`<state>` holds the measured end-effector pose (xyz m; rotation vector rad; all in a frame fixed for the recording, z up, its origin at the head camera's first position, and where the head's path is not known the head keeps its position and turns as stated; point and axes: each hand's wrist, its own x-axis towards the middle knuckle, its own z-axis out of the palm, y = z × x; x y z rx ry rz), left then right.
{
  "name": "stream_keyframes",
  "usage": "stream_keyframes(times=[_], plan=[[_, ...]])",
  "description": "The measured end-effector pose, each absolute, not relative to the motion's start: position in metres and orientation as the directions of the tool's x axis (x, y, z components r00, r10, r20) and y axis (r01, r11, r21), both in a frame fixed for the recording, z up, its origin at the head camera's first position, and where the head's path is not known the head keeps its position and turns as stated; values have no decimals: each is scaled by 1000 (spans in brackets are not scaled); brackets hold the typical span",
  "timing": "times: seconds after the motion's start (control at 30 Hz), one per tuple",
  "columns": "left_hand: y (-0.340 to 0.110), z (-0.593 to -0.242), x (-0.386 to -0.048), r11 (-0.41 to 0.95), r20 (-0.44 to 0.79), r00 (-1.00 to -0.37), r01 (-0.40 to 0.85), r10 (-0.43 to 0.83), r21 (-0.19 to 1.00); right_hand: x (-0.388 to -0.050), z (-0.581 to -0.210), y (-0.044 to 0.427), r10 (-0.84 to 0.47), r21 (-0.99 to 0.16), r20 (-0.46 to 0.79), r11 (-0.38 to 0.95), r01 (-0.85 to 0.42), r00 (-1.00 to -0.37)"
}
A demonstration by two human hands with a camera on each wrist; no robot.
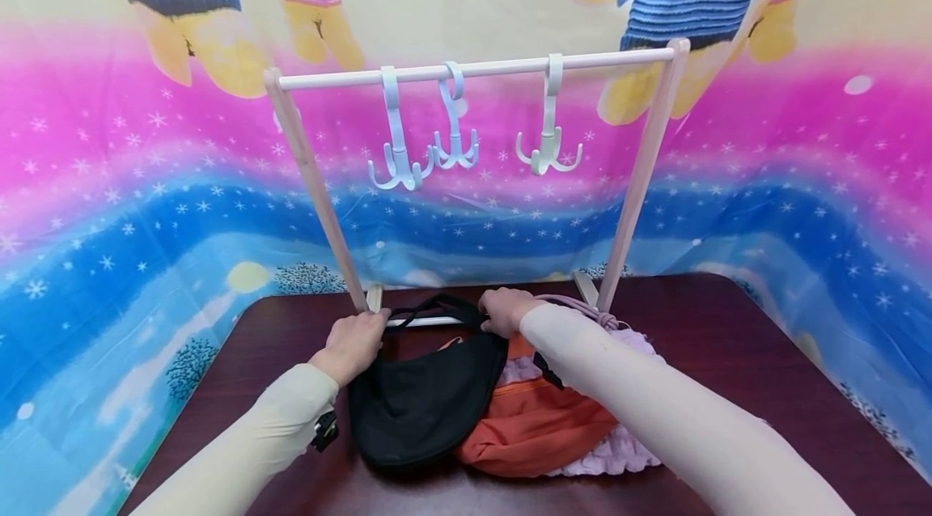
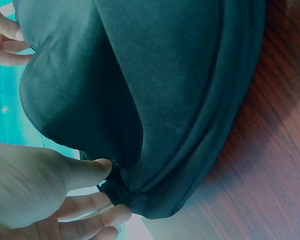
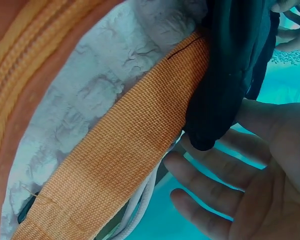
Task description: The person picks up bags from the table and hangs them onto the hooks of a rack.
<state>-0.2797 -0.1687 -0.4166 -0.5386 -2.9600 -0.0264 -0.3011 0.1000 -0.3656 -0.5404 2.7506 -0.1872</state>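
Head view: the left hand point(image 1: 353, 346) and right hand point(image 1: 507, 311) pinch the black bag point(image 1: 425, 403) by its top corners, maybe to spread it wide. It rests on the counter point(image 1: 743, 338), in front of the rack point(image 1: 502, 66).

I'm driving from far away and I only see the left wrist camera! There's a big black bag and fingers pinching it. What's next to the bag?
Observer: An orange bag lies up against the black bag.
Operator: Ooh! Is anything hanging up high?
Observer: Yes, three pale hooks hang from a rack's top bar.
Operator: Is any bag on those hooks?
Observer: No, every hook is bare.
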Motion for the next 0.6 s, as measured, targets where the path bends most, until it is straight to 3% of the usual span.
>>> stream_keyframes(times=[0.6], plan=[[-170,-424,-291,922,171,-906,382,387,-61,-306,-366,102,-378,-150,-240,925,-350,-894]])
